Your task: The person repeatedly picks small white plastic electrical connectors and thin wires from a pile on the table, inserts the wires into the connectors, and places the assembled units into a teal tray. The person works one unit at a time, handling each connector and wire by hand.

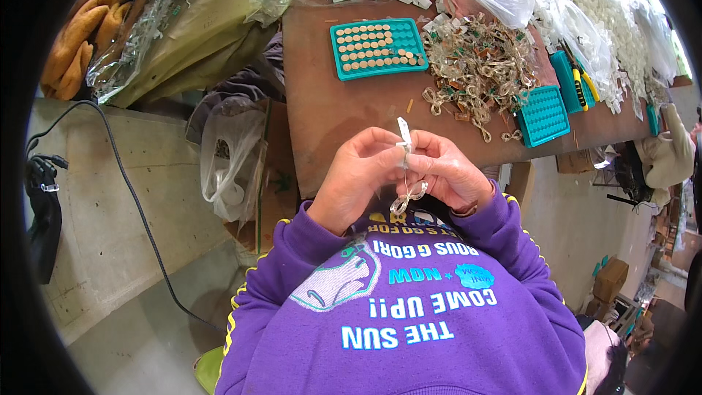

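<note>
Left hand [358, 168] is pinching the white tag [404, 130], poking up between both hands | teal tray [404, 29] is lying near 12 o'clock from them | cord loop [400, 204] is dangling at 6 | right hand [447, 168] is pinching the tag's base | tangled heap [479, 66], I'm seeing, is sprawling at 1

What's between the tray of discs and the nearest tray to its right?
In the head view, a heap of looped cords separates the disc tray from the right tray.
</note>
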`<state>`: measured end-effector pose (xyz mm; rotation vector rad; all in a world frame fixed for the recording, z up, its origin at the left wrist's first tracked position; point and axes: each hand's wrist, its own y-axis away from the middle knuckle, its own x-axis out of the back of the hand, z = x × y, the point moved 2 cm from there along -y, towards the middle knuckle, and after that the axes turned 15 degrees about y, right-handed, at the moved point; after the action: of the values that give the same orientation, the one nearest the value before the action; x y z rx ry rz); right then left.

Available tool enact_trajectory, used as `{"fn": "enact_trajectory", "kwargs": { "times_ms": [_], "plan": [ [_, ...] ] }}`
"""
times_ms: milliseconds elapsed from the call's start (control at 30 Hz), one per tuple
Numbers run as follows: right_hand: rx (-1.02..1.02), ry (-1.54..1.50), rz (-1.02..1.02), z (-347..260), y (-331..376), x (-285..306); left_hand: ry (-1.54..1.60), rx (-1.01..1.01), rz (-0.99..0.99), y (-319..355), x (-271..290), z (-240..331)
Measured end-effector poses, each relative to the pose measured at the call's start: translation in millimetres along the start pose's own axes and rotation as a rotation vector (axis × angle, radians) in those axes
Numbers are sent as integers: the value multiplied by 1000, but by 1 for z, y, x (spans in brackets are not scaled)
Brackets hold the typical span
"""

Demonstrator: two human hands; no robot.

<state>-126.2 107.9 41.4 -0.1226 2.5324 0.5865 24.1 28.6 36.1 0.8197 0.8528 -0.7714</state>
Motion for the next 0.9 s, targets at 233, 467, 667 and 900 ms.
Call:
{"fn": "enact_trajectory", "kwargs": {
  "times_ms": [233,467,667,900],
  "plan": [
    [27,-5,43,6,2,-3,17,-9,-37,1,4,-3],
    [515,677,550,-3,10,-16,-165,-342,-37,-4,13,-6],
    [819,1197,688,-16,16,-31,-176,-381,-60,-4,8,-7],
    [899,1323,695,-16,18,-33,-146,-330,-16,-2,10,-8]
  ]
}}
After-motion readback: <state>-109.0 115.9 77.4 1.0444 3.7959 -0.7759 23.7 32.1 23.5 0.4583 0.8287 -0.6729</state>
